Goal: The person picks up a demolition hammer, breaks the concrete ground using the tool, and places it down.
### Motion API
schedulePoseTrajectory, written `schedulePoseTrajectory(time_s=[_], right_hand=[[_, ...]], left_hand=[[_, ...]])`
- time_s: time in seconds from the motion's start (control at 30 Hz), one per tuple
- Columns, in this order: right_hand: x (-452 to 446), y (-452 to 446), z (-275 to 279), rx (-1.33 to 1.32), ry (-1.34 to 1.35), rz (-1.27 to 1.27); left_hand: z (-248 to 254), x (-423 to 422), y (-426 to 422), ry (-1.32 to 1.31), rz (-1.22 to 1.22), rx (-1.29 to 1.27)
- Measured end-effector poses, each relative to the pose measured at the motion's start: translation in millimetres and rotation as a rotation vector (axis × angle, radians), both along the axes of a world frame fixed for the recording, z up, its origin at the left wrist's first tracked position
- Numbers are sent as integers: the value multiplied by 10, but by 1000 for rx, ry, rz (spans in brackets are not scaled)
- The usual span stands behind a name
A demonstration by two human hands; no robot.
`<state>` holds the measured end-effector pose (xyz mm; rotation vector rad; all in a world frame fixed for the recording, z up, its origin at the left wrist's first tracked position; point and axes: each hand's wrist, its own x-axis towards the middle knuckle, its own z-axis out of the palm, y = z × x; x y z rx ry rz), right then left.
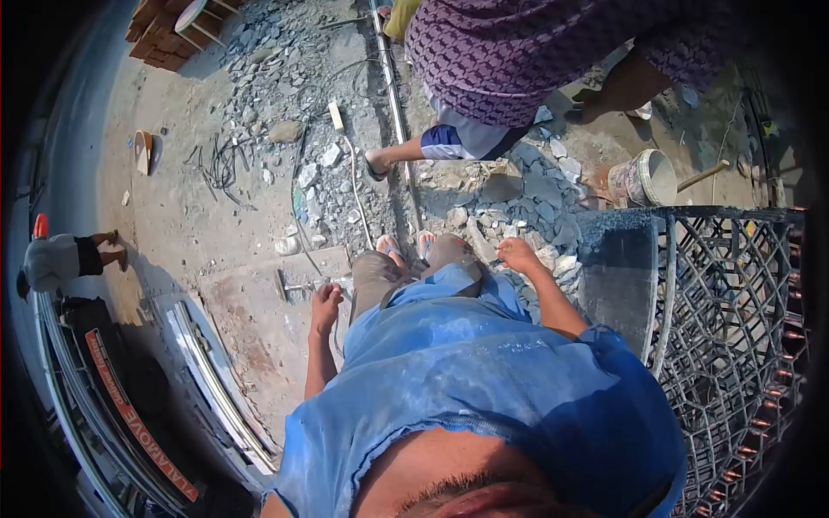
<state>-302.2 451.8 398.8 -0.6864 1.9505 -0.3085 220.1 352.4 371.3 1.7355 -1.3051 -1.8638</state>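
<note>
My left hand point(326, 304) hangs beside my left thigh with its fingers curled closed. Whether anything is inside it I cannot make out. Just beyond it on the ground lies a T-shaped object like a hammer point(298, 287); I cannot tell whether the hand touches it. My right hand point(516, 256) is held out over the broken rubble point(566, 246) to the right of my knee. Its fingers are bent together, and anything between them is too small to name.
Another person in a patterned purple garment point(509, 60) bends close ahead, one foot by a metal pipe point(393, 82). A bucket point(643, 179) and a metal grille point(725, 302) are on the right. Cables point(220, 168) lie left; a walking person point(65, 261) is farther left.
</note>
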Motion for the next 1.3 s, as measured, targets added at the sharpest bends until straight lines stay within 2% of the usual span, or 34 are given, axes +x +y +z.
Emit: schedulePoseTrajectory(time_s=[0.03,0.07,0.1,0.13,0.2,0.23,0.3,0.33,0.4,0.43,0.47,0.53,0.57,0.63,0.67,0.73,0.77,0.87,0.9,0.93,0.97,1.07,1.1,1.13,1.2,1.27,1.3], right_hand=[[29,-49,42,79,-68,78],[87,-104,101,161,-138,155],[237,-247,302,306,-107,290],[414,-368,482,319,-104,298],[727,-478,701,369,130,690],[817,-469,679,392,127,694],[938,-385,609,354,144,842],[928,-327,572,378,132,832],[945,-316,632,235,0,769],[921,-308,802,259,-77,600],[860,-276,809,239,-130,579],[819,-271,957,292,-386,309],[840,-262,1018,305,-384,289],[905,-306,1114,205,-168,477],[923,-332,1200,215,-167,472],[949,-421,1372,191,-35,532],[907,-474,1436,195,-34,530],[778,-559,1479,125,-193,494],[746,-602,1428,132,-147,469],[691,-639,1372,138,-97,443],[553,-491,1028,46,-38,402],[426,-720,981,27,65,302],[368,-819,944,88,43,314],[284,-901,849,94,52,329],[68,-1044,549,256,-102,162],[-276,-1150,61,280,-113,210],[-474,-1210,-274,291,-35,325]], left_hand=[[-139,-43,-3,30,-41,-129],[-34,-248,16,1,7,-240],[137,-427,-14,-47,-68,-282],[319,-589,-66,-95,-145,-323],[577,-864,-131,-94,-387,-252],[572,-947,-99,-86,-385,-230],[575,-1049,-14,-143,-751,-265],[607,-1084,29,-131,-765,-243],[759,-1133,47,-30,-784,-233],[785,-1120,73,-44,-804,-282],[780,-1109,120,-32,-827,-257],[690,-1114,221,-72,-863,-260],[624,-1115,285,-79,-880,-260],[348,-1112,482,198,-750,-530],[417,-1113,446,206,-753,-522],[865,-1115,143,532,-644,178],[1266,-1099,-4,619,-479,429],[1419,-1011,12,757,-394,614],[1394,-1020,46,755,-389,614],[1332,-1052,99,787,-313,753],[1259,-1099,142,821,-237,891],[1062,-1236,289,846,-177,912],[787,-1235,515,861,-179,765],[630,-1249,584,876,-167,763],[332,-1309,554,630,-311,621],[42,-1319,394,256,-289,263],[-263,-1290,483,-160,-322,-172]])
